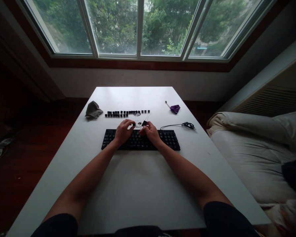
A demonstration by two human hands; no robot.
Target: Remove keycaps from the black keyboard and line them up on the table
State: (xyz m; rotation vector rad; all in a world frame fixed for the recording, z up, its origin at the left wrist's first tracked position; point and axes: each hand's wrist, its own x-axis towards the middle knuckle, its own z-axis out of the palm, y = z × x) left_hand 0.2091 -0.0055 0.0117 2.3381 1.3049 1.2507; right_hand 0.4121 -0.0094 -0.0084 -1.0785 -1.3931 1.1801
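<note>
A black keyboard [135,145] lies on the white table [135,184], below both hands. My left hand [123,131] is over its left half, thumb and fingers pinched on a small black keycap [134,124]. To the right, my right hand [150,132] closes round a black piece with thin wires, which looks like a wire keycap puller [144,123]. Between the fingertips a clear round piece [138,124] shows just past the keyboard's back edge; I cannot tell whether either hand touches it. Past the hands, several loose black keycaps [117,114] stand in two rows.
A grey cloth [93,111] lies at the table's left. At the back right are a purple cloth [175,109] and a thin brush-like stick [167,104]. The coiled cable [188,125] rests right of the keyboard. A pale sofa [246,148] stands beside the table.
</note>
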